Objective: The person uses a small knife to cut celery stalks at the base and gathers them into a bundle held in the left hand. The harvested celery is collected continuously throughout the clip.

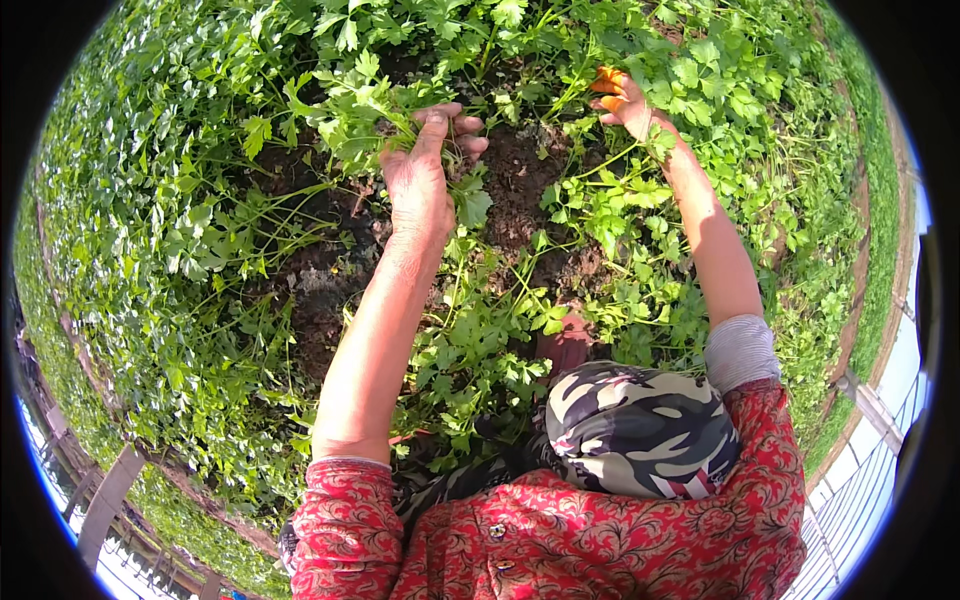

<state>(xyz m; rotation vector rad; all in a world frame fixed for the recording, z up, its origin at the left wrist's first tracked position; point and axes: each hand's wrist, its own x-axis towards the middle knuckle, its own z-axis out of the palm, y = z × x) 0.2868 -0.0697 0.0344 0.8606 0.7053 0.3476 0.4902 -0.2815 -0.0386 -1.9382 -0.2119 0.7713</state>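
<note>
My left hand (427, 154) is closed around a bunch of green leafy seedlings (360, 112), which look like celery. Their leaves spread out to the left of the fist, and fine stems or roots show near the fingers. My right hand (624, 105), with orange covers (611, 79) on some of its fingers, reaches in among standing celery-like plants (697, 79). Its fingertips are at the thin stems (574, 94) of one clump. Leaves partly hide the fingertips, so whether they grip a stem is unclear.
Dark moist soil (517, 187) shows between the plants under my hands. Low leafy plants (465, 352) grow close to my knee in camouflage cloth (637, 427). Dense foliage (150, 225) covers the left side. A post (109, 502) stands at lower left, and a soil path (859, 225) runs along the right.
</note>
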